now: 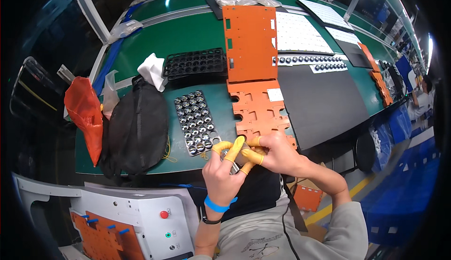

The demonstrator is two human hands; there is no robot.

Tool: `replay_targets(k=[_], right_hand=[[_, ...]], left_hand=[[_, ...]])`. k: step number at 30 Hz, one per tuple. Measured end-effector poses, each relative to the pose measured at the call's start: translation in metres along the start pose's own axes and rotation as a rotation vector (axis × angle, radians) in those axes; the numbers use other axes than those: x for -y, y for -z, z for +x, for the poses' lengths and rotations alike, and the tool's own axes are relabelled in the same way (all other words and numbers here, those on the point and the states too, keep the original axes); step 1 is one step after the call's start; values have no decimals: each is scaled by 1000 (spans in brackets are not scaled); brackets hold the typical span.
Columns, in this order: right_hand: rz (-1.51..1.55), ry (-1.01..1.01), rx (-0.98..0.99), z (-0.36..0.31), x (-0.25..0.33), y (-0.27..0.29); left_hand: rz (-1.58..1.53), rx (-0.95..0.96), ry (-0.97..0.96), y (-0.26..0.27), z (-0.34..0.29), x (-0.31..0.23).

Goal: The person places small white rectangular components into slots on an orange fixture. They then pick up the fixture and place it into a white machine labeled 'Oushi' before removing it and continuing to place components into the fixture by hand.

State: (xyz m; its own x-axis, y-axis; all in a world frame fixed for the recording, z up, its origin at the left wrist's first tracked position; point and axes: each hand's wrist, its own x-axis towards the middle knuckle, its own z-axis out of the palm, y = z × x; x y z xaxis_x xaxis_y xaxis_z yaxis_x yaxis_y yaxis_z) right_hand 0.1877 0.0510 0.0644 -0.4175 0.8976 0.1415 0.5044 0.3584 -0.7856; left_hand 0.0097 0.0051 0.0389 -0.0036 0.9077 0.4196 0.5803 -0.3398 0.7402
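Observation:
My left hand (220, 175) and my right hand (280, 155) meet at the table's front edge, with yellow finger cots on the fingertips. Pinched between them is a small grey cylindrical part (242, 158) with a silvery side; the fingers cover much of it. Just beyond the hands lies the notched orange base of a fixture (260, 112), its flat orange lid (250, 43) standing upright behind. To the left of it, a tray of round, shiny, dark-rimmed lens-like pieces (193, 123) rests on the green table, closest to my left hand.
A black bag (141, 123) and a red bag (84, 114) crowd the table's left side. Behind are a black plastic tray (195, 64) and a crumpled white cloth (152, 72). A black sheet (324, 112) covers the right. A white machine (155, 208) stands at lower left.

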Motion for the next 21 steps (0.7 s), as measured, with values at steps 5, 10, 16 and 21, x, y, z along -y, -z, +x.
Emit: replay_targets(k=[5,10,16,21], right_hand=[[-305,-41,-309,4,-26,38],[-234,-349,-355,2,-76,82],[64,-578,-187,4,-114,80],[175,-658,52,17,-128,90]], left_hand=[[-170,-21,87,-10,3,7],[-227,-34,83,-13,0,26],[-400,-45,125,-11,-9,13],[-508,-3,183,-11,-12,11]])
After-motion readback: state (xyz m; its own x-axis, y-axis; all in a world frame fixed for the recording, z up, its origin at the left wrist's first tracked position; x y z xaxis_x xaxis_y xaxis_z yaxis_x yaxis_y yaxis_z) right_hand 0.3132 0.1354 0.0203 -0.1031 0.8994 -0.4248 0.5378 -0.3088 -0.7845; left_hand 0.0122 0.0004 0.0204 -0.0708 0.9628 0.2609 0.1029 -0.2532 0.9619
